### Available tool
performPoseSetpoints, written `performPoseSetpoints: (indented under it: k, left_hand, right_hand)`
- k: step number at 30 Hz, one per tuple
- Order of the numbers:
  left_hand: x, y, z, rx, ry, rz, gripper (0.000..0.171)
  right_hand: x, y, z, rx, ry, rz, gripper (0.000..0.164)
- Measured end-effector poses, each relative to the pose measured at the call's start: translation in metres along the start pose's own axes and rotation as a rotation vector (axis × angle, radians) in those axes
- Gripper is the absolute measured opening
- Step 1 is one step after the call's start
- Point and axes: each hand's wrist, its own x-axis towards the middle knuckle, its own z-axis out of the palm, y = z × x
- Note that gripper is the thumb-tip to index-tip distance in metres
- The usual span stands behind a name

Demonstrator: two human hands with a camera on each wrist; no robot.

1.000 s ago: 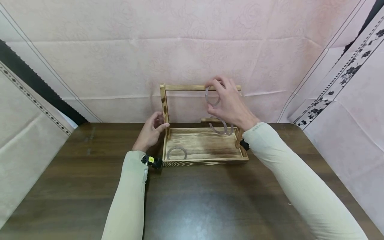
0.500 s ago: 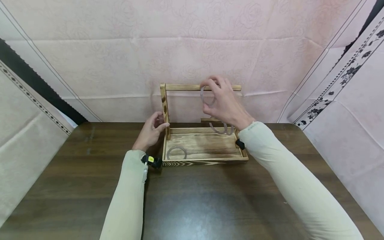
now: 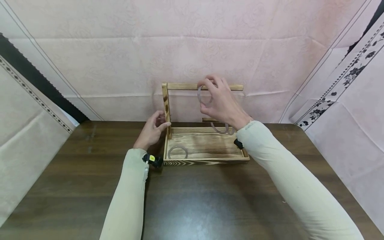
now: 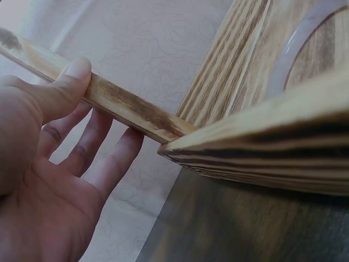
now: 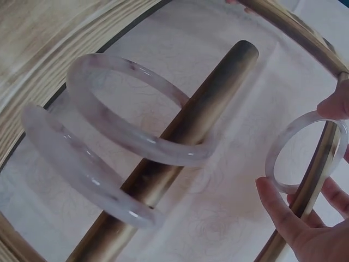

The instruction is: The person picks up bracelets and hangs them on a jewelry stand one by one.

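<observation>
My right hand [image 3: 222, 103] pinches a pale, translucent bangle [image 5: 275, 147] at the upper bar [image 3: 183, 86] of a wooden display stand. In the right wrist view that bar appears to pass through the ring. Two more bangles, a nearer one [image 5: 76, 169] and a farther one [image 5: 106, 123], hang on the lower bar [image 5: 218, 82]. My left hand [image 3: 150, 131] grips the stand's left post [image 4: 120, 103], thumb on one face and fingers behind. Another bangle [image 3: 178, 146] lies in the stand's tray [image 3: 207, 162], near its left end. My right forearm hides the stand's right post.
The stand rests at the far side of a dark wooden table [image 3: 192, 200]. Behind it hangs a pale patterned cloth [image 3: 192, 56], close to the upper bar. Similar cloth closes off both sides.
My right hand has shifted a little to the left along the upper bar with its bangle. The left hand keeps its hold on the post, and the hanging bangles look unmoved.
</observation>
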Motion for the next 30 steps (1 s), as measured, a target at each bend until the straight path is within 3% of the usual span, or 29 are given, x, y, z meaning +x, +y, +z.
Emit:
performPoseSetpoints:
  k: [23, 30]
  left_hand:
    - [0.002, 0.004, -0.001, 0.027, -0.020, -0.036, 0.032]
    - [0.002, 0.001, -0.003, 0.025, -0.010, -0.016, 0.030]
  right_hand:
    - [0.013, -0.010, 0.012, 0.049, 0.012, -0.045, 0.050]
    - [0.018, -0.013, 0.017, 0.077, 0.012, -0.063, 0.052]
